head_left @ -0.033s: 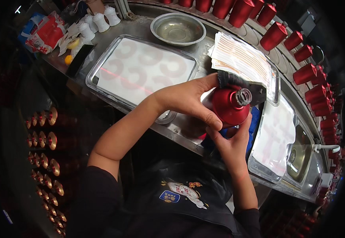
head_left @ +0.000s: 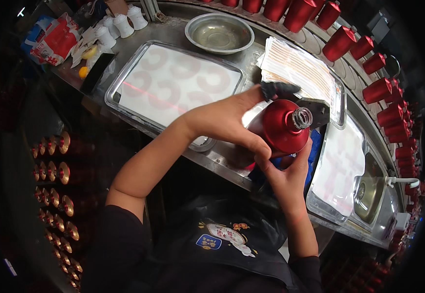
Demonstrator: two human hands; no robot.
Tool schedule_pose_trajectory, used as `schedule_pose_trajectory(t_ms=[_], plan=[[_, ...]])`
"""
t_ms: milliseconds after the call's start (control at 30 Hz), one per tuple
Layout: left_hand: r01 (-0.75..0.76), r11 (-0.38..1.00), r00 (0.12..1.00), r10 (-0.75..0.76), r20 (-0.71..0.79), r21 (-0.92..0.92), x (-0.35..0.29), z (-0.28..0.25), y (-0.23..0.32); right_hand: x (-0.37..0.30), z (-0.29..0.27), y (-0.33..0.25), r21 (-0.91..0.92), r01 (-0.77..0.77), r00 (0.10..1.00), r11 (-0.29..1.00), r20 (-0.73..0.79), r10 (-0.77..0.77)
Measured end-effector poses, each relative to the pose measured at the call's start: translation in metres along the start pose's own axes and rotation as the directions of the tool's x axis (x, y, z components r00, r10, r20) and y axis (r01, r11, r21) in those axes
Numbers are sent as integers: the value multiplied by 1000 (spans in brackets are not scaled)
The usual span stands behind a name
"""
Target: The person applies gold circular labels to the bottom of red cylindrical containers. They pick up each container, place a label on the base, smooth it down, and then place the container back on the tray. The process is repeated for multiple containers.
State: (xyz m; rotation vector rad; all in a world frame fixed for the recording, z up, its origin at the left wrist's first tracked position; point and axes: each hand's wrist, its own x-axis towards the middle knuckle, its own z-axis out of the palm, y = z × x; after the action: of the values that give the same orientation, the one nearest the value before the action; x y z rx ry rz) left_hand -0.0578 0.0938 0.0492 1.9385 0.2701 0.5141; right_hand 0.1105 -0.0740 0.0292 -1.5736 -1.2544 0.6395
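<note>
A shiny red bottle (head_left: 286, 128) with a bare clear-glass mouth leans toward me over the near edge of the steel counter. My right hand (head_left: 290, 178) grips its lower side, thumb in front, the other fingers mostly hidden behind it. My left hand (head_left: 227, 119) reaches around from the left. Its thumb lies along the near side of the bottle, and its black-covered fingers stretch out past the far side, slightly apart from the red surface. A dark block (head_left: 316, 111) stands just behind the bottle. Something blue (head_left: 313, 152) shows beneath it.
On the left lies a steel tray (head_left: 112, 95) with a white sheet of pale ring shapes. Label sheets (head_left: 298, 68) and a metal bowl (head_left: 220, 33) sit behind. Red bottles (head_left: 339, 44) line the curved rail. At right are another tray (head_left: 337, 168) and a sink (head_left: 370, 188).
The black-covered fingers of my left hand have lifted away from the bottle and straightened. The bottle has shifted very slightly; my right hand keeps its grip.
</note>
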Motion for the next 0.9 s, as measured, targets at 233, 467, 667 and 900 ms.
schedule_pose_trajectory(t_ms=[233, 467, 667, 900], plan=[[510, 724, 859, -398, -322, 464, -80, -18, -28, -9, 12, -9, -142, -66, 996, 988, -60, 58], [309, 727, 949, -194, -248, 613, -99, -14, -44, -19, 17, -13, -150, -114, 992, 982, -78, 103], [241, 760, 958, -89, -271, 604, -108, -18, -40, -23, 18, -16, -175, -173, 984, 969, -69, 163], [298, 754, 909, -37, -416, 585, -105, -17, -31, -31, 13, -25, -77, -159, 986, 984, -60, 154]])
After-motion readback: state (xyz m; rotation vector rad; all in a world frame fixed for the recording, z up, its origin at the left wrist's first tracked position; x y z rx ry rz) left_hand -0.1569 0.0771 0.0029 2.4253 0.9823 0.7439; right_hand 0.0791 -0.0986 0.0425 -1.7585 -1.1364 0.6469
